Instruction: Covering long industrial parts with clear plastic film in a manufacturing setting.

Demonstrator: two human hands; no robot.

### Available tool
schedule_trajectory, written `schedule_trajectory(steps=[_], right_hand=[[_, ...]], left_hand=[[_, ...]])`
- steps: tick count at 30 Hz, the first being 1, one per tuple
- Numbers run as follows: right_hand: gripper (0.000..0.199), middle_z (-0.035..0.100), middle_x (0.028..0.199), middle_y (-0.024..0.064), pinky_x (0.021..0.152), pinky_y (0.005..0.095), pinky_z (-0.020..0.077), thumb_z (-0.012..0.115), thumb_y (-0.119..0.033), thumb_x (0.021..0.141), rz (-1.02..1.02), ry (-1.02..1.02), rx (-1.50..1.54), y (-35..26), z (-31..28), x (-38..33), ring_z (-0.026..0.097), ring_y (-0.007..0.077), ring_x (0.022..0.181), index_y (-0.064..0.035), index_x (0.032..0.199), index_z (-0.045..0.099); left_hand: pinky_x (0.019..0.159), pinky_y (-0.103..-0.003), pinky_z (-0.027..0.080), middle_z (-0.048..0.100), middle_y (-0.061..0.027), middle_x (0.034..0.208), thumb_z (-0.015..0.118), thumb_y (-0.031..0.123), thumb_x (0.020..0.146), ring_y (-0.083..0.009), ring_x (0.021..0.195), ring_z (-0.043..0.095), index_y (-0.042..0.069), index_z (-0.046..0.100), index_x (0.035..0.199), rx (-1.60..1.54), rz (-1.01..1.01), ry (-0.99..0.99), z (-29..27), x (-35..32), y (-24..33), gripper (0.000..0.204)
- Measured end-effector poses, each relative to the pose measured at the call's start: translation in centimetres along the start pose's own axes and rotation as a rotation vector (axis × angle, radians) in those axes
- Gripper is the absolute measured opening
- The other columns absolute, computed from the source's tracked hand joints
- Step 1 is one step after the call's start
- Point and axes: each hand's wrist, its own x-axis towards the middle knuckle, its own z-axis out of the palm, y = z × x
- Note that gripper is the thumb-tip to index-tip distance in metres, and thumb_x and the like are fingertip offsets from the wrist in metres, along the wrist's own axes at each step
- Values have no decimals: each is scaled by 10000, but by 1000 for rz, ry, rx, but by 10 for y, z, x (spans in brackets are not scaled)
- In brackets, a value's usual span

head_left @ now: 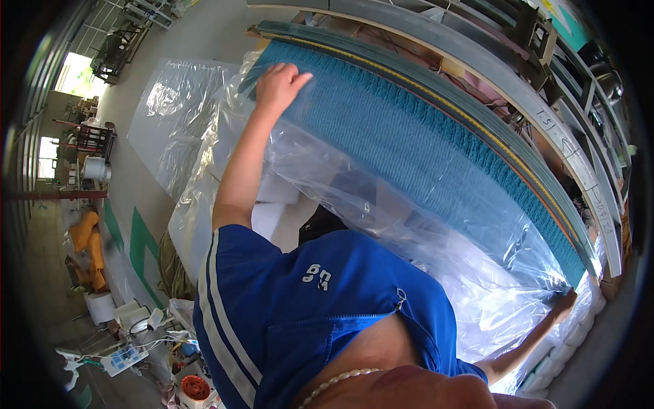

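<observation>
A long teal ribbed fabric panel (381,146) stretches in a curve from upper left to lower right, along a machine edge. Clear plastic sheet (327,174) overlies part of it and hangs in folds toward me. Over the fabric's left end is my left hand (278,87), fingers curled and thumb sticking out; what they grip, if anything, is hidden. At the far right end my right hand (563,304) is closed on the plastic sheet, whose creases run together at the fingers.
Beyond the fabric runs a metal machine rail (504,88) with a yellow strip (470,112) nearer me. More plastic lies over the floor (197,34) at left. A power strip (122,358) with cables and a white thread cone (100,307) stand lower left.
</observation>
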Motion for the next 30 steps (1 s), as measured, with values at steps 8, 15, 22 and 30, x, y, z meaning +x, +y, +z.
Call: schedule_trajectory(steps=[8,15,22,30], right_hand=[[455,596,1075,144,789,435,437,396,-476,902,55,25,251,44,17,13,570,341,956,-96,1057,593],[301,489,810,9,639,259,398,486,-340,910,99,-90,1083,47,-29,-31,459,111,730,-73,1018,570],[390,536,1048,114,870,333,410,512,-294,899,-212,31,1119,69,-45,-47,518,213,967,-33,1189,507],[261,539,891,79,786,327,487,524,-129,855,67,-111,1213,152,-9,-12,545,179,832,-27,1095,525]], left_hand=[[532,-362,405,547,-62,606,670,448,734,-258,596,554,70,512,713,-183,-75,-330,-2,20,-8,410],[656,-380,411,582,-33,871,702,397,695,-228,817,546,109,549,841,152,355,0,-8,40,-6,358],[693,-300,419,605,-9,825,679,213,730,-138,792,553,96,614,846,-210,190,-960,-5,73,-29,177],[901,-327,444,608,-122,1049,590,131,834,-212,1021,569,-21,543,1117,-1294,-280,-476,-13,59,-46,325]])
